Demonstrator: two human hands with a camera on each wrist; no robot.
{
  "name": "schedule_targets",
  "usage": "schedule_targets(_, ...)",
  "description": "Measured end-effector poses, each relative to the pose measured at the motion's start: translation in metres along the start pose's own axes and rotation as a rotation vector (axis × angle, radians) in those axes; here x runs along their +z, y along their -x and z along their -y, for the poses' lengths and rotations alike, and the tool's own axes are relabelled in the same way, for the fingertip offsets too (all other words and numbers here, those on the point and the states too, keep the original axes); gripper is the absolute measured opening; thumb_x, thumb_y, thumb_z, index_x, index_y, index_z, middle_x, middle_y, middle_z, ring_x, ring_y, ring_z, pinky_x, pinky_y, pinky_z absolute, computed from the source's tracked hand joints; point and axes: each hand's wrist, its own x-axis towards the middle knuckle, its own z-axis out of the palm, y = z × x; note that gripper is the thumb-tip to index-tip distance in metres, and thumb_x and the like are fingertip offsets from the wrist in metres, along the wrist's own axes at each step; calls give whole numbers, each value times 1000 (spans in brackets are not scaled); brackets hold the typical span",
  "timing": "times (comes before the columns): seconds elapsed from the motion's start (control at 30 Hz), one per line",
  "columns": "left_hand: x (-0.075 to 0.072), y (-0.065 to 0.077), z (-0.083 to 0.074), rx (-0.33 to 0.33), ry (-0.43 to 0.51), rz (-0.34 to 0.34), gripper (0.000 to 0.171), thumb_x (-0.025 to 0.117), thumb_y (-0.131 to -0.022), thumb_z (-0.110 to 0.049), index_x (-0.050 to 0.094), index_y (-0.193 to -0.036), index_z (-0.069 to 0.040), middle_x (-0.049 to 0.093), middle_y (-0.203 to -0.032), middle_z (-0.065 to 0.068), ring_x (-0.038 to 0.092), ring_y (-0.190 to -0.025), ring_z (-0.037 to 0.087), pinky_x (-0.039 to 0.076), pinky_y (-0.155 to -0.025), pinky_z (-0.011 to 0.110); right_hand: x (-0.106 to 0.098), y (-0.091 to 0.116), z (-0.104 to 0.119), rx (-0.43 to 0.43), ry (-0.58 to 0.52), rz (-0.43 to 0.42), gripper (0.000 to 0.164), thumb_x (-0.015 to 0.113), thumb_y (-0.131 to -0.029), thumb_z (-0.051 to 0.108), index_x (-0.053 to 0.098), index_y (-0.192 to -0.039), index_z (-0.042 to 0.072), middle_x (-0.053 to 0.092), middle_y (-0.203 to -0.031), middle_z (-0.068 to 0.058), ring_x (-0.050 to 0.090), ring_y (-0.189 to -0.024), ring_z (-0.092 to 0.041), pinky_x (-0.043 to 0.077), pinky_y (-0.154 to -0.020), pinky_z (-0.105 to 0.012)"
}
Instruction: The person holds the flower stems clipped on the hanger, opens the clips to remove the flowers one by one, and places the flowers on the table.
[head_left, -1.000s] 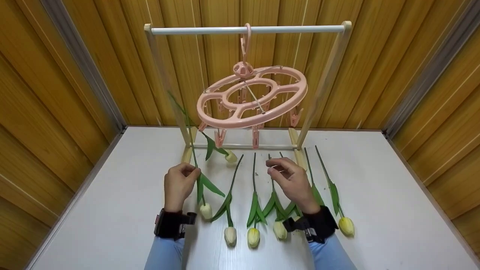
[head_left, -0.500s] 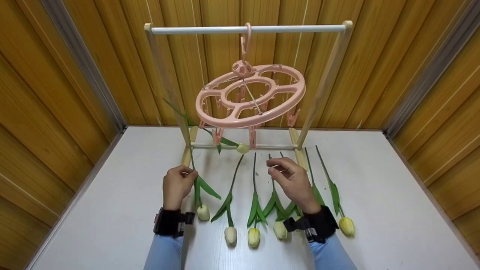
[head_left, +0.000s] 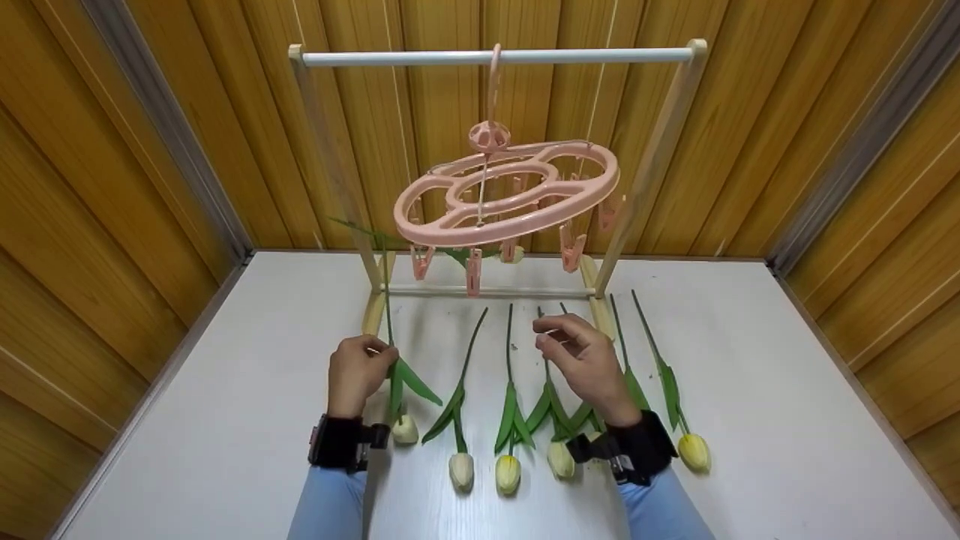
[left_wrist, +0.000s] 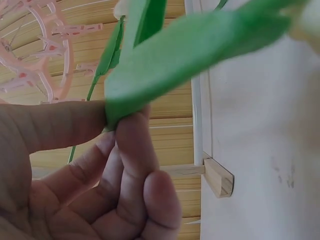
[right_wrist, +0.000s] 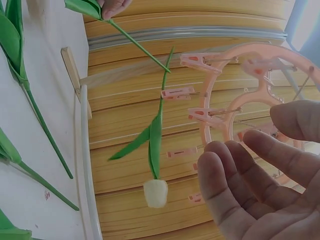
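My left hand (head_left: 358,375) pinches the stem of a white tulip (head_left: 405,430) between thumb and fingers, its bloom pointing down. In the left wrist view, the tulip's green leaf (left_wrist: 165,65) crosses just beyond the thumb. Above the table hangs a tilted pink clip hanger (head_left: 517,223), hooked on a white rod (head_left: 390,58). One of its clips (right_wrist: 178,93) bears a second tulip (right_wrist: 155,193), bloom downward, partly hidden behind the hanger in the head view. My right hand (head_left: 583,361) hovers over the stems, fingers loosely bent and holding nothing.
Several tulips lie in a row on the white table (head_left: 750,360), among them a yellowish one (head_left: 694,453) at the right. Wooden posts (head_left: 660,150) carry the rod on both sides. Behind stands a wood-panelled wall (head_left: 240,135).
The hanger has turned, carrying the hanging tulip backward and to the right. My left hand has shifted slightly with its tulip, whose stem now stands straighter. The right hand has stayed put.
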Motion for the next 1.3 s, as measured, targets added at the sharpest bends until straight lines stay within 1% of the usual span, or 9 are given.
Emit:
schedule_targets(0.2,1,1,-1,5,-12,35,12,71,-86,-10,77,-85,1,71,-68,6,67,-57,14,46,-59,28,3,-1,-1,27,1,10,21,64,-98,-4,69,-118,-9,68,-111,-21,67,-92,-9,57,-78,-21)
schedule_targets(0.4,2,1,-2,18,-30,61,12,71,-85,-11,76,-80,0,69,-67,6,64,-58,15,45,-58,29,12,-1,-4,58,-25,55,21,65,-100,1,70,-119,-5,67,-113,-19,68,-95,-13,57,-80,-24)
schedule_targets(0.63,3,0,-1,6,-28,89,12,72,-85,-10,76,-82,1,70,-69,7,64,-58,16,44,-55,28,24,2,-13,85,-3,118,24,64,-102,7,69,-123,-3,67,-117,-19,68,-99,-21,57,-83,-28)
schedule_targets(0.8,6,0,0,-23,-17,117,12,72,-86,-9,76,-82,1,70,-68,7,65,-59,16,44,-56,27,31,3,-17,101,24,140,23,66,-101,9,70,-121,-3,68,-116,-19,69,-101,-26,57,-83,-28)
schedule_targets(0.9,7,0,1,-29,-24,133,11,72,-86,-8,77,-81,0,69,-68,7,64,-59,17,44,-56,27,33,3,-19,96,51,148,21,66,-101,10,72,-119,-1,70,-114,-17,69,-100,-28,57,-82,-27)
schedule_targets(1.1,9,0,3,-31,-57,164,12,71,-85,-8,76,-78,0,67,-67,6,62,-59,18,41,-53,27,34,3,-19,81,60,160,20,66,-102,11,72,-118,1,70,-114,-16,69,-100,-28,56,-82,-28)
schedule_targets(1.3,12,0,6,-25,-55,194,11,70,-84,-6,77,-80,1,70,-72,8,66,-61,20,45,-55,28,35,3,-19,84,74,172,21,66,-102,11,72,-119,1,70,-115,-15,69,-102,-29,56,-84,-29)
